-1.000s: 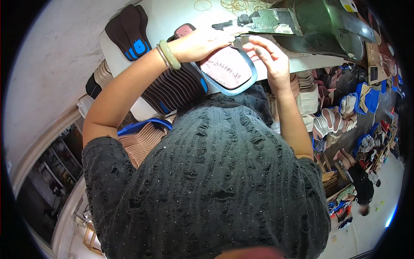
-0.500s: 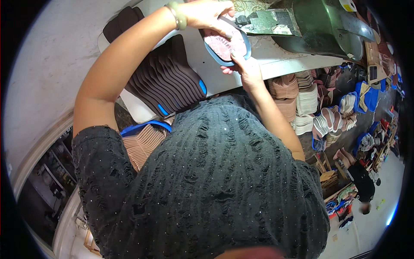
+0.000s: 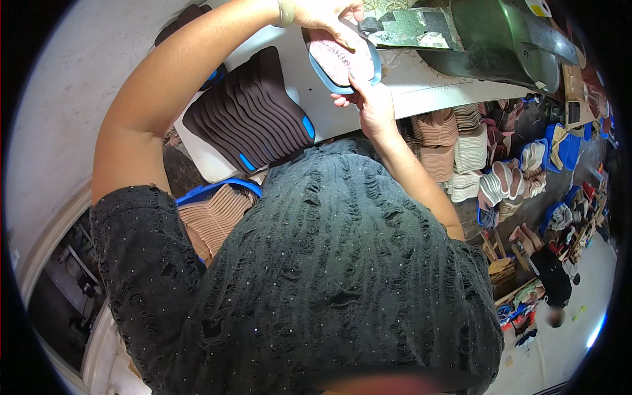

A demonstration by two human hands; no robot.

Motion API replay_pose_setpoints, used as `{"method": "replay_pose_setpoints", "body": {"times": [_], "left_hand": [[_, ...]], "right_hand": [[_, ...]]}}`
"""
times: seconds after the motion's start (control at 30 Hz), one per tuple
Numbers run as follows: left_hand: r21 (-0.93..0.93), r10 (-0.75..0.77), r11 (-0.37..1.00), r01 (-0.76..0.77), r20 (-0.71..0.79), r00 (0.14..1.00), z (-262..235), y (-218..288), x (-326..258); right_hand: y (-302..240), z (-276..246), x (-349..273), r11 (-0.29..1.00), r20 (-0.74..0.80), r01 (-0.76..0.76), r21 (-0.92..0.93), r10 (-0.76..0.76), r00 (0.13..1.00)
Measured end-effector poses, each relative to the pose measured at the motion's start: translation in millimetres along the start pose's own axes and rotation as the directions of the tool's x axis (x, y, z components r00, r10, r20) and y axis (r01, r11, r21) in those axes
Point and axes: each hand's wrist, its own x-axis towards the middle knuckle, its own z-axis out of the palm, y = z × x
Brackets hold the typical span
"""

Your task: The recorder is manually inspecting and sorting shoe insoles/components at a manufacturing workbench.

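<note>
1. White worktable (image 3: pixel 421 82) runs across the far side, a dark green machine (image 3: pixel 500 39) at its far right.
2. Both hands hold a pink insole with a blue rim (image 3: pixel 343 58) above the table, just left of the machine.
3. Left hand (image 3: pixel 326 13) closes over its far end; right hand (image 3: pixel 372 105) pinches its near edge.
4. Fanned dark insoles (image 3: pixel 247 115) lie to the left.

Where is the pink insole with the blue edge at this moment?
In the head view, the pink insole is at top centre, held between the left hand and right hand, beside the green machine and right of the dark insoles.
</note>
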Motion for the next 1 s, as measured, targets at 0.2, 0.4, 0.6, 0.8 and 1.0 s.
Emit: {"method": "replay_pose_setpoints", "body": {"times": [0.2,0.4,0.6,0.8,1.0], "left_hand": [[-0.325,0.057,0.944,-0.064,-0.032,0.998,3,-15,0],[-0.025,-0.068,0.997,0.067,-0.066,0.995,-12,-19,-7],[0.012,0.030,0.999,-0.030,-0.038,0.999,-20,-20,-20],[-0.344,-0.235,0.918,0.198,-0.068,0.970,-6,-12,-33],[-0.461,-0.038,0.884,-0.072,-0.225,0.974,30,-32,-40]], "right_hand": [[-7,0,9,1.000,0.002,0.014,-0.027,-0.014,1.000],[-18,10,20,0.998,-0.023,0.015,-0.064,-0.017,1.000],[-29,18,28,0.990,-0.018,0.010,-0.142,-0.013,1.000],[-35,14,36,0.980,-0.046,0.002,-0.199,-0.011,0.999],[-45,10,36,0.959,-0.068,0.056,-0.279,-0.078,0.995]]}}
